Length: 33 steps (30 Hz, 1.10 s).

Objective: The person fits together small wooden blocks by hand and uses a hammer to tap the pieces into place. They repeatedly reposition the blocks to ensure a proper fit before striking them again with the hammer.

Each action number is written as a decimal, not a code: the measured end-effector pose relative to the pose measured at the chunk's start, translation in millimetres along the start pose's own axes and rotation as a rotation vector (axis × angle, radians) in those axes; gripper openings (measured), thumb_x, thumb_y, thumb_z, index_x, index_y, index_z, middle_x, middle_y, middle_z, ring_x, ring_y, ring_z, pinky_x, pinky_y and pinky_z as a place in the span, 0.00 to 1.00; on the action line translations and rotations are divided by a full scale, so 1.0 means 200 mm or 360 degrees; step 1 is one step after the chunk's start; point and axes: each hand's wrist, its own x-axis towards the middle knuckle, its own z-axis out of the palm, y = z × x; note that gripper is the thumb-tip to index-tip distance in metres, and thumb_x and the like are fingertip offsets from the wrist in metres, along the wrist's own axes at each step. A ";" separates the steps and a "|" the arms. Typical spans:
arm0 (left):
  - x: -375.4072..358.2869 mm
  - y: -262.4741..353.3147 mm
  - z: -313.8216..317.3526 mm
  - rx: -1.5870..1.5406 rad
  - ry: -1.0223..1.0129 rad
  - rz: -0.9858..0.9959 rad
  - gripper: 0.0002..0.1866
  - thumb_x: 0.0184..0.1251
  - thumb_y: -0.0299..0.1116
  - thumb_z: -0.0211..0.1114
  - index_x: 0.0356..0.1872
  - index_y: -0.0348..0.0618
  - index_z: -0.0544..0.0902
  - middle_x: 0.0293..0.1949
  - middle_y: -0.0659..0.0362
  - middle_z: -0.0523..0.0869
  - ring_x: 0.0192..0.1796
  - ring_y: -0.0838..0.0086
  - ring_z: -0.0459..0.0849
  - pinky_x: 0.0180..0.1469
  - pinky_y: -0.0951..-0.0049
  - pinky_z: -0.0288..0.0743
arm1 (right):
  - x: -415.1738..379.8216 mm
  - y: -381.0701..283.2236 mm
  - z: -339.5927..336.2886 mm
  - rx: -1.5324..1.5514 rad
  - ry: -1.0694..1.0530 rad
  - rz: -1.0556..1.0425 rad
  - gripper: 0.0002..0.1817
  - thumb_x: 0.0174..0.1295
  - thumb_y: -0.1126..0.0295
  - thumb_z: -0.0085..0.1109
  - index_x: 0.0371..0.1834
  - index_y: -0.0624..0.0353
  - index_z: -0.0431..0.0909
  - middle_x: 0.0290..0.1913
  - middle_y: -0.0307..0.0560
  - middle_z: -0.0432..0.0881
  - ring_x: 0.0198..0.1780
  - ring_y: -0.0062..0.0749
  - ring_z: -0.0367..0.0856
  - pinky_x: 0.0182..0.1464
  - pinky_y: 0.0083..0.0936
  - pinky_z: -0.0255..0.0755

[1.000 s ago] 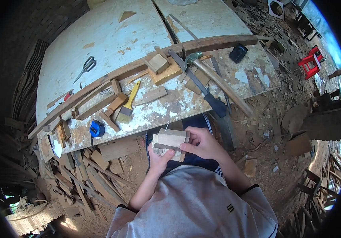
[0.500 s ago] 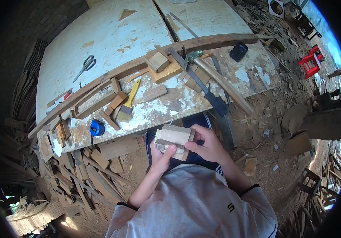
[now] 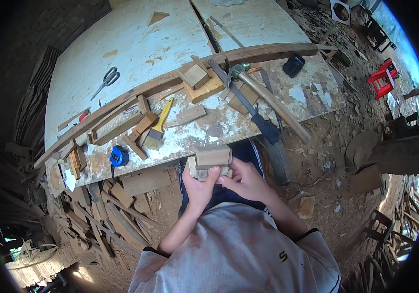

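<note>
A small piece made of joined wooden blocks (image 3: 213,156) is held in front of my body, just off the near edge of the workbench. Around its left side wraps my left hand (image 3: 200,188), thumb pressed on the near face. My right hand (image 3: 244,181) grips the right end, with the thumb low on the near side. A thin pale pin or stick juts from the far side of the piece. My fingers underneath are hidden.
On the workbench (image 3: 121,63) lie a hammer (image 3: 273,101), a handsaw (image 3: 256,113), a yellow-handled brush (image 3: 160,124), a blue tape measure (image 3: 119,156), scissors (image 3: 106,82) and a black case (image 3: 294,65). A long wooden beam (image 3: 156,84) crosses it. Scrap wood (image 3: 117,215) litters the floor.
Both hands have tilted the wooden piece and brought it slightly up and left, so its upper block now lies more level. My right thumb has slid lower and to the left.
</note>
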 end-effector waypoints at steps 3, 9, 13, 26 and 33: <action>0.00 -0.01 -0.03 0.0092 -0.0034 0.0023 0.24 0.66 0.34 0.85 0.56 0.32 0.85 0.49 0.54 0.93 0.50 0.75 0.90 0.56 0.70 0.84 | 0.00 0.04 -0.01 -0.0195 -0.0001 -0.0203 0.23 0.73 0.68 0.72 0.64 0.69 0.76 0.39 0.53 0.92 0.36 0.33 0.92 0.40 0.30 0.86; 0.01 -0.02 -0.03 0.0106 -0.0026 0.0105 0.24 0.62 0.33 0.86 0.55 0.32 0.86 0.48 0.55 0.93 0.48 0.75 0.90 0.55 0.70 0.84 | -0.01 0.05 0.00 -0.0401 0.0023 -0.0303 0.22 0.74 0.69 0.68 0.65 0.68 0.74 0.34 0.55 0.88 0.31 0.39 0.89 0.35 0.35 0.82; 0.02 -0.08 -0.03 0.0070 0.0022 0.0178 0.24 0.62 0.32 0.86 0.54 0.32 0.86 0.48 0.55 0.93 0.49 0.75 0.90 0.55 0.70 0.84 | -0.01 0.10 0.03 -0.0415 0.0088 -0.0297 0.21 0.74 0.68 0.70 0.63 0.68 0.76 0.35 0.53 0.88 0.32 0.35 0.89 0.36 0.32 0.82; 0.27 0.15 -0.26 0.0655 0.0166 0.0344 0.33 0.57 0.37 0.91 0.60 0.34 0.83 0.49 0.52 0.94 0.51 0.71 0.93 0.56 0.67 0.86 | -0.06 -0.15 -0.39 -0.1172 0.1221 -0.0669 0.16 0.68 0.77 0.70 0.58 0.63 0.86 0.52 0.54 0.86 0.56 0.47 0.87 0.60 0.38 0.79; 0.43 0.23 -0.26 0.1418 0.0053 0.0682 0.43 0.48 0.42 0.93 0.67 0.40 0.84 0.54 0.47 0.92 0.57 0.51 0.91 0.61 0.57 0.85 | -0.03 -0.04 -0.67 -0.1690 0.1330 -0.0345 0.24 0.70 0.66 0.71 0.67 0.61 0.81 0.61 0.57 0.83 0.67 0.57 0.79 0.72 0.47 0.70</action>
